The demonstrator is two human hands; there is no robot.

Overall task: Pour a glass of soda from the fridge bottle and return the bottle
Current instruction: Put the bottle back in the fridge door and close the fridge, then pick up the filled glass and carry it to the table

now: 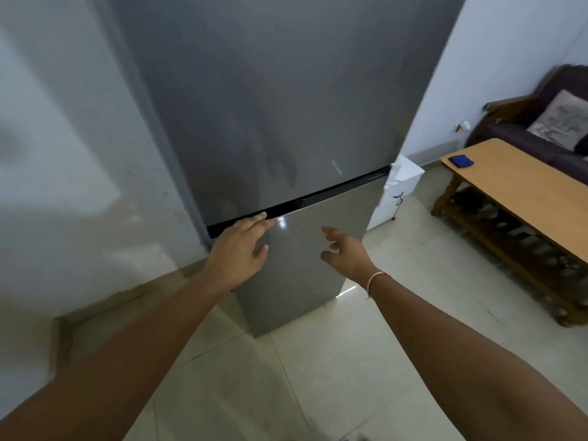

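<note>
While you stand at the tall grey metal fridge [286, 106], both its doors are shut, so the soda bottle is hidden. Your left hand [240, 249] is spread wide and holds nothing; its fingertips touch the dark gap [318, 198] between the doors. Your right hand [345, 251] is loosely open, empty, and lower. The left one is nearer.

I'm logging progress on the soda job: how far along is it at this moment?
Nothing looks done: the fridge doors are shut, and no bottle or glass is in view. In hand: the left hand reaches the dark gap between the doors; the right hand hovers open, empty. Opening, pouring and returning remain.
</note>
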